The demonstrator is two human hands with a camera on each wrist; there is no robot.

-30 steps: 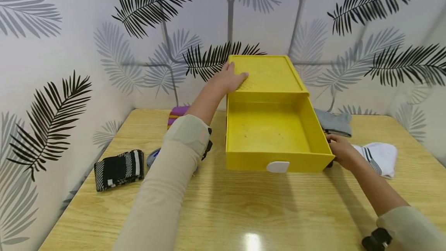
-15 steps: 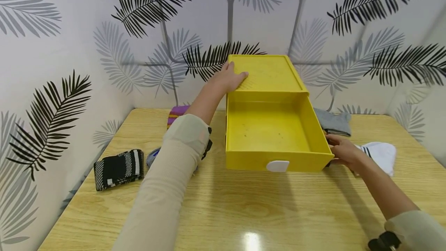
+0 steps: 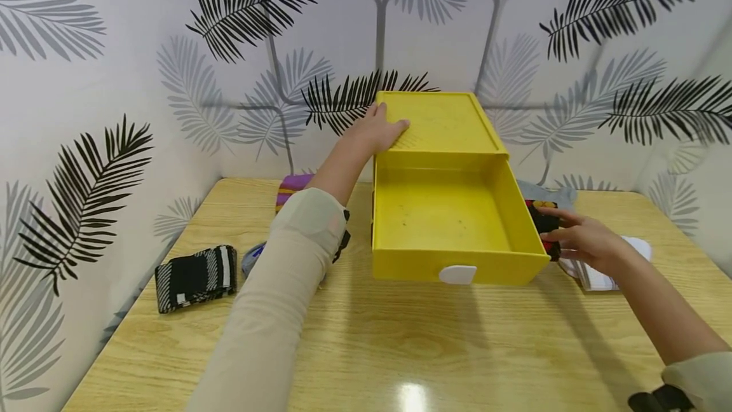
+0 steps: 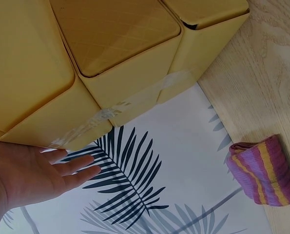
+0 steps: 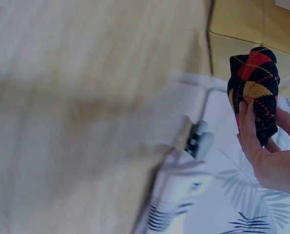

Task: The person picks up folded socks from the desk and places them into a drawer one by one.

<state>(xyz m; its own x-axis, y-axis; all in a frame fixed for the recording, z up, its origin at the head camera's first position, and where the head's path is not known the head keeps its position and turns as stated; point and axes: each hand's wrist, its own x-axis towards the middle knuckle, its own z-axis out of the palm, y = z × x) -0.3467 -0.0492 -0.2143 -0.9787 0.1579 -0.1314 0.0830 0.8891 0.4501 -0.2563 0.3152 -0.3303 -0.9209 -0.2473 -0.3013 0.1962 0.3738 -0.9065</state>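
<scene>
My right hand (image 3: 591, 243) grips a folded argyle sock (image 5: 254, 87), black with red and yellow diamonds, beside the right wall of a yellow drawer (image 3: 446, 266). The right wrist view shows fingers and thumb on either side of the sock, which stands upright in the grip. The drawer is pulled out of its yellow cabinet (image 3: 440, 119), and a white tab marks its front. On the cabinet's top left edge rests my left hand (image 3: 377, 129), thumb on the lid. In the left wrist view its fingers (image 4: 76, 178) reach out past the cabinet, holding nothing.
Folded socks lie about the wooden table (image 3: 412, 342): a black-and-white one (image 3: 196, 278) at left, a purple striped one (image 4: 264, 170) at back left, a grey one (image 3: 549, 194) at back right, a white striped one (image 3: 595, 276) behind my right forearm. My left sleeve partly hides a blue-grey one (image 3: 251, 259).
My right hand has moved outward to the right from beside the drawer, bringing the argyle sock into view in its grip. My left hand and the drawer stay in place.
</scene>
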